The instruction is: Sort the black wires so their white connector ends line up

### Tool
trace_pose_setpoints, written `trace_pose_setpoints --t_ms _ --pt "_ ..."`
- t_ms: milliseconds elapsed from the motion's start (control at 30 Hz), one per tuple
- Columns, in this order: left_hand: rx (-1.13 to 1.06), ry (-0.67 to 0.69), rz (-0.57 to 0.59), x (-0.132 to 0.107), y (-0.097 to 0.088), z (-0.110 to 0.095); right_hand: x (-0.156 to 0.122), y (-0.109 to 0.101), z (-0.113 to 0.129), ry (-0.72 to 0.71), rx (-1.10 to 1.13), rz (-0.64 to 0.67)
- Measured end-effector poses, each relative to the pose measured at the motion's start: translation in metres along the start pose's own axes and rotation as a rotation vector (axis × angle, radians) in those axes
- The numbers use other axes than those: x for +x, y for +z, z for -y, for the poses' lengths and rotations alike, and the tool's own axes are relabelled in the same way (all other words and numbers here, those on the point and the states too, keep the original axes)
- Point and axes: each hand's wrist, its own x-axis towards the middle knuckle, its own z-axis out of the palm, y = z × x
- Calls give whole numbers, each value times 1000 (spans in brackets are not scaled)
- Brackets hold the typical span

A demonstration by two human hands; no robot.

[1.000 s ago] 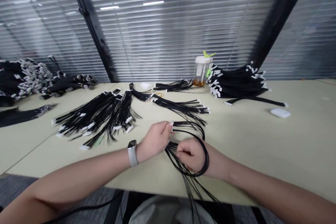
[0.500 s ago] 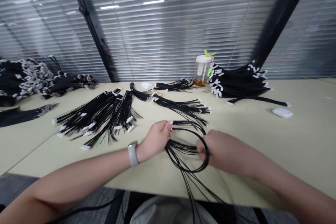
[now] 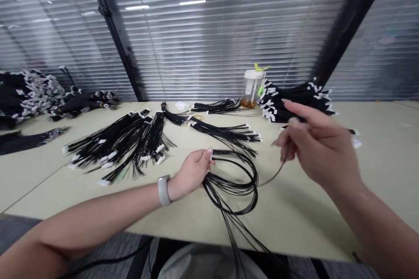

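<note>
My left hand (image 3: pixel 193 166), with a grey watch band at its wrist, pinches the white connector end of a black wire harness (image 3: pixel 240 187). The harness wires loop out to the right, and loose strands hang over the table's front edge. Off to the right, my right hand (image 3: pixel 314 148) is raised above the table. Its index finger points out, while the thumb and other fingers close on a single thin black wire (image 3: pixel 274 177) that runs back toward the loops. The tip of that wire is hidden in the fingers.
Fanned wire bundles (image 3: pixel 127 144) with white connectors lie at left, and another bundle (image 3: pixel 225 130) lies ahead. Behind stands a lidded cup (image 3: pixel 250 89) beside stacked black cables (image 3: pixel 291 100). A pile of cables (image 3: pixel 32 96) sits at far left. Blinds back the table (image 3: pixel 386 148).
My right hand has moved from inside the wire loops out to the right and up, drawing one thin wire with it. My left hand stays on the connector.
</note>
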Motion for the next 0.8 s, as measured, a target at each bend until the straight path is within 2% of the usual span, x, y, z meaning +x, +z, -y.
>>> trace_pose_setpoints --t_ms 133,233,367,467,567,700,800 --pt "-39 -12 24 -1 1 2 -7 16 -7 128 12 441" --pt "-60 23 34 -2 1 3 -13 29 -13 117 -58 594" --pt "-38 62 41 -4 2 1 -20 40 -15 -92 -259 569" --pt "-12 90 40 -4 2 0 -22 42 -14 -190 -274 583" --pt "-15 96 56 -4 2 0 -23 43 -14 -162 -261 586" --pt "28 150 125 -8 3 1 -27 46 -12 -53 -281 458" --pt "42 191 165 -11 4 1 -31 49 -11 -65 -294 440"
